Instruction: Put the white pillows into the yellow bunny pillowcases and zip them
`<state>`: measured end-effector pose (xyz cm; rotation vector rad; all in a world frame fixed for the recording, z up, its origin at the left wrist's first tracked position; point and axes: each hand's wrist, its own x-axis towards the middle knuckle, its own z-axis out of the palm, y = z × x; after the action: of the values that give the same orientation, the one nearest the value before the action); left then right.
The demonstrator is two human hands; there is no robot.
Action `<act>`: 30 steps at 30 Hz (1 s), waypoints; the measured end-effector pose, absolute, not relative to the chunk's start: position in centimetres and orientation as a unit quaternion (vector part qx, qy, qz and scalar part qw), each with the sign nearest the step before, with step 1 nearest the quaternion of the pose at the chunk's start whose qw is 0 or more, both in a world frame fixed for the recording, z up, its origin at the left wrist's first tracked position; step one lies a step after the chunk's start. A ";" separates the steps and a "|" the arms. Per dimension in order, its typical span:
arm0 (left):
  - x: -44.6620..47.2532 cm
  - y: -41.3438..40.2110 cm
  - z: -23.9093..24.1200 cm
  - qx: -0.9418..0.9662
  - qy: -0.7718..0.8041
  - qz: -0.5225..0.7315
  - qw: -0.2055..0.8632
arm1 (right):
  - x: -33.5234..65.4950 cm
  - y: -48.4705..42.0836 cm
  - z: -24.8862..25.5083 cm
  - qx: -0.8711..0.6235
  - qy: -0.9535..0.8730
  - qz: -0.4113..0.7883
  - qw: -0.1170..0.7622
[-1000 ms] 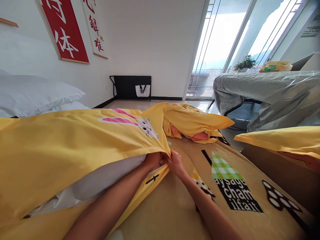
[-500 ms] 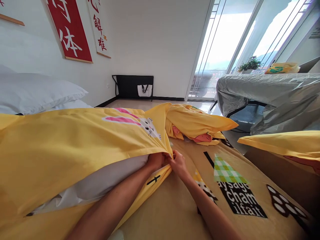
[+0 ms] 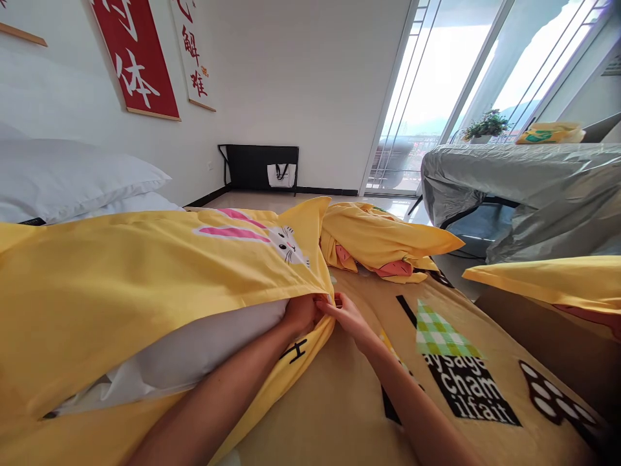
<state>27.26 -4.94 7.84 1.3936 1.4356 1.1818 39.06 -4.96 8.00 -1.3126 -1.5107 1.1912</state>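
1. Centrally, L hand (image 3: 301, 312): fingers closed on the edge of the yellow duvet cover (image 3: 145, 278) at the corner of its opening; forearm enters from bottom centre.
2. R hand (image 3: 345, 314): fingers narrow, pinching the same cover edge just beside the L hand; the two hands touch or nearly touch, can't tell which.
3. Yellow duvet cover: spread across the L half of the view, on the bed; rabbit print (image 3: 272, 238) w/ pink ears lies near the gripped corner.
4. White duvet insert (image 3: 194, 353): inside the cover, showing through the opening below the L forearm.
5. Tan blanket (image 3: 456, 369): flat on the bed under & to the R of the hands; bears a green checked shape, black block lettering & a brown spotted motif.
6. Bunched yellow fabric (image 3: 383, 239): heap beyond the hands, pink patches showing.
7. White pillow (image 3: 72, 178): at L, behind the cover.
8. Red wall hanging (image 3: 138, 61): upper L wall, white characters.
9. Black rack (image 3: 257, 167): against the far wall, w/ a white bag on it.
10. Grey-covered furniture (image 3: 524, 188): at R by the glass doors; potted plant (image 3: 485, 123) behind it.
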 end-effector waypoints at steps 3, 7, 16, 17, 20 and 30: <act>27.2 -4.9 7.7 0.550 0.564 0.475 0.392 | 39.1 -5.1 8.0 -0.507 -0.576 0.492 0.410; 27.1 -4.5 7.2 0.548 0.561 0.474 0.401 | 40.2 -3.5 6.2 -0.502 -0.521 0.505 0.471; 26.8 -4.0 6.4 0.552 0.563 0.475 0.391 | 40.3 -1.7 3.6 -0.394 -0.584 0.609 0.363; 26.9 -4.0 6.4 0.555 0.562 0.475 0.389 | 40.1 -1.9 3.5 -0.375 -0.589 0.621 0.354; 26.9 -4.1 6.6 0.570 0.559 0.470 0.377 | 39.8 -2.1 3.4 -0.348 -0.586 0.648 0.340; 25.9 -4.3 7.6 0.665 0.574 0.401 0.259 | 40.4 -1.8 3.3 -0.362 -0.565 0.661 0.336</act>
<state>25.85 -4.33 7.64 1.8025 1.5553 1.0865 40.40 -1.83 3.35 -0.9444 -1.4737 1.7246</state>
